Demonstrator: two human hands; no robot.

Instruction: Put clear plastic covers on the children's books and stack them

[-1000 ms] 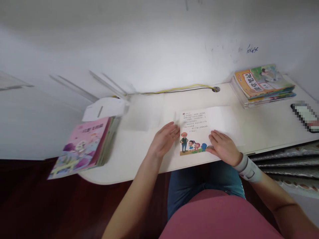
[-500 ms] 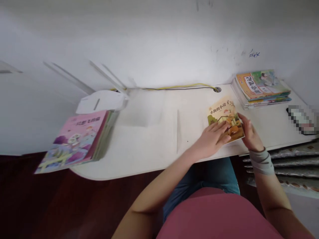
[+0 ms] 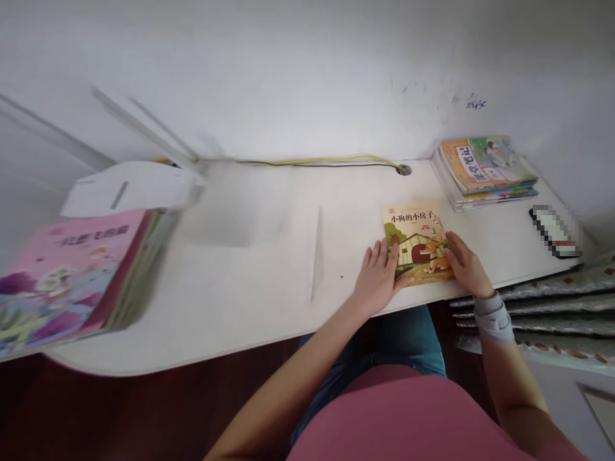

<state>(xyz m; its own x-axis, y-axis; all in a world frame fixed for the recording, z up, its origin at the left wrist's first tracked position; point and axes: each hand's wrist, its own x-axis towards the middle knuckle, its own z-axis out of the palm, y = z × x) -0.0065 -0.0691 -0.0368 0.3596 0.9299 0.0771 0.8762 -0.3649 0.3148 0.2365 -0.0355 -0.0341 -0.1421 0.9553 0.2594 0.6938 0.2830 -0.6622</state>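
A picture book (image 3: 416, 224) with a yellow cover, a little house and a dog on it lies at the desk's front edge. My left hand (image 3: 378, 272) rests along its left edge, fingers stretched out and the thumb over the lower corner. At the right edge my right hand (image 3: 467, 264) has bent fingers gripping the side of the book; a grey wrap (image 3: 493, 317) covers that wrist. Its fingertips are partly hidden.
A stack of books (image 3: 500, 163) stands at the back right, near a pixelated dark-edged object (image 3: 557, 234). Another stack, topped by a pink book (image 3: 81, 256), overhangs the desk's (image 3: 269, 294) left end beside a white panel (image 3: 132, 186). Cables (image 3: 307, 161) run along the wall.
The picture book now lies straighter. My left hand has slid from the cover to its left edge, while my right hand stays at the right edge. The view has shifted right.
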